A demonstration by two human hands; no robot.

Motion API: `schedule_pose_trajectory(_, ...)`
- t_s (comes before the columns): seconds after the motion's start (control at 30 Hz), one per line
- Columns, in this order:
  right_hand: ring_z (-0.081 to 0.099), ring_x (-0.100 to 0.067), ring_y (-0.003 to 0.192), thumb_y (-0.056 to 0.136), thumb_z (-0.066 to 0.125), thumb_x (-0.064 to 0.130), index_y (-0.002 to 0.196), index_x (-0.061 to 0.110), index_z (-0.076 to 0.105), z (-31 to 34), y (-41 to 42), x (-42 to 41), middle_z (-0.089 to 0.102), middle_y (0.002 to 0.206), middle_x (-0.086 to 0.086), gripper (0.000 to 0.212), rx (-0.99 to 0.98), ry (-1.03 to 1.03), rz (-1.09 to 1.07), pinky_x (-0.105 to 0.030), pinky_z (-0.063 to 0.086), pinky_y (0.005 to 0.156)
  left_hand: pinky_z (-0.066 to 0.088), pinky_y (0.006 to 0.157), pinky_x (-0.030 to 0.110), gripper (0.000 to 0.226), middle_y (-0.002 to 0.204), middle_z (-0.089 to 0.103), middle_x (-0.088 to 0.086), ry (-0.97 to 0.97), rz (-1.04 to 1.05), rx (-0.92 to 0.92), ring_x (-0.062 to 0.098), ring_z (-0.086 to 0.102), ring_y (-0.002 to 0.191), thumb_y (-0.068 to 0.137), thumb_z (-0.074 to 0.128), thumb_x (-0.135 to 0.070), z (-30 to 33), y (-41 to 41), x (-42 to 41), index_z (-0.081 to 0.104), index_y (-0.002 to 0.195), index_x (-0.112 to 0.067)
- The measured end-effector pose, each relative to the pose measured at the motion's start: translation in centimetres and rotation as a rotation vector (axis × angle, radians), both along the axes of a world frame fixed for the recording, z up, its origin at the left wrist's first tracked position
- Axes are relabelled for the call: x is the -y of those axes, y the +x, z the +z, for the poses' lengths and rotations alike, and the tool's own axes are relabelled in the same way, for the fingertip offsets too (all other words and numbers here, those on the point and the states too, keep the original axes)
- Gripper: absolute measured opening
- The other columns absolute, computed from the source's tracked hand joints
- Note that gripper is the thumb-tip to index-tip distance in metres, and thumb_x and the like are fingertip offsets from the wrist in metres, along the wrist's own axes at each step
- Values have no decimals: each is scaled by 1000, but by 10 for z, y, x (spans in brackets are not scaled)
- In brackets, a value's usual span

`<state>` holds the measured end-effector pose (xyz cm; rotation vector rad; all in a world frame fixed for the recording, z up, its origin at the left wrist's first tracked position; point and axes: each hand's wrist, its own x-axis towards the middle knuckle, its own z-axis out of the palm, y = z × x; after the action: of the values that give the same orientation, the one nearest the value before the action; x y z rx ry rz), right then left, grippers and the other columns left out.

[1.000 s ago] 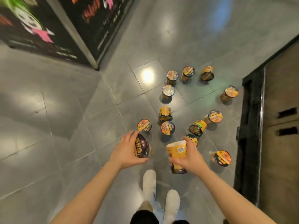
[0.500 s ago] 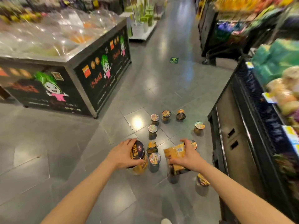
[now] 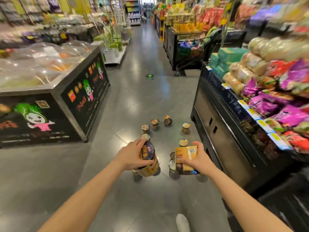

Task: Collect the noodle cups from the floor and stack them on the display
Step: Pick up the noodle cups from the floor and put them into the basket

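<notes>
Down the middle of a grocery aisle, from the head camera I am watching, two bare forearms reach forward over a grey tiled floor. My view shows the left hand with fingers and thumb curled round a noodle cup, its dark lid tipped toward the camera and its yellow body hanging below the palm. Beside it, the right hand grips a second noodle cup turned so its yellow side and a barcode label face up; the fingers wrap its far edge and the thumb lies across its near side. Both held cups are clear of the floor.

Beyond and beneath the hands, more noodle cups are scattered on the tiles, most upright, one in the far group tipped on its side. Some are partly hidden by the hands, so I cannot count them.

To the right stands a dark display shelf piled with purple, red and tan snack bags. To the left sits a black bin with a green-haired cartoon figure on its panels and plastic-covered goods on top. A white shoe shows at the bottom edge.
</notes>
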<state>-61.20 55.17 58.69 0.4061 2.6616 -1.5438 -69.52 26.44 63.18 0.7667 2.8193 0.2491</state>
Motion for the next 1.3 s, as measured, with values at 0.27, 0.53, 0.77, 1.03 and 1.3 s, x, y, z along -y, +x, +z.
schedule_pose_trajectory(0.27, 56, -14, 105, 60, 89, 43, 129, 32, 26, -3, 119, 30, 49, 120, 0, 94, 50, -15, -14, -33, 53, 90, 42, 102, 35, 106, 155, 30, -6, -10, -83, -31, 20, 39, 134, 69, 54, -83, 2, 94, 20, 18, 153, -29)
schedule_pose_trajectory(0.53, 53, -16, 112, 38, 82, 73, 128, 41, 24, 19, 215, 25, 49, 122, 3, 112, 40, 20, 60, -40, 53, 94, 43, 105, 38, 122, 154, 32, -5, 80, 13, -101, 21, 41, 133, 53, 36, -100, 10, 192, 17, 16, 153, -32)
schedule_pose_trajectory(0.77, 58, -15, 107, 45, 83, 65, 133, 34, 26, 7, 333, 22, 51, 122, 1, 109, -10, -33, -20, -40, 53, 92, 44, 104, 37, 115, 155, 29, -6, 84, 37, -59, 19, 37, 135, 59, 41, -94, -4, 322, 15, 15, 153, -33)
schedule_pose_trajectory(1.03, 56, -9, 100, 65, 88, 37, 137, 25, 23, 2, 425, 25, 47, 120, 0, 98, 19, -38, -55, -16, 48, 76, 43, 105, 37, 123, 157, 26, -5, -14, -9, 17, 20, 35, 137, 53, 30, -99, -12, 411, 10, 11, 153, -32)
schedule_pose_trajectory(1.3, 56, -6, 95, 64, 88, 41, 139, 23, 25, 3, 531, 62, 46, 107, 14, 99, 47, 12, -141, -15, 45, 72, 40, 105, 36, 119, 155, 31, -4, 43, -127, -20, 21, 40, 134, 58, 35, -97, -12, 495, 38, 18, 153, -28)
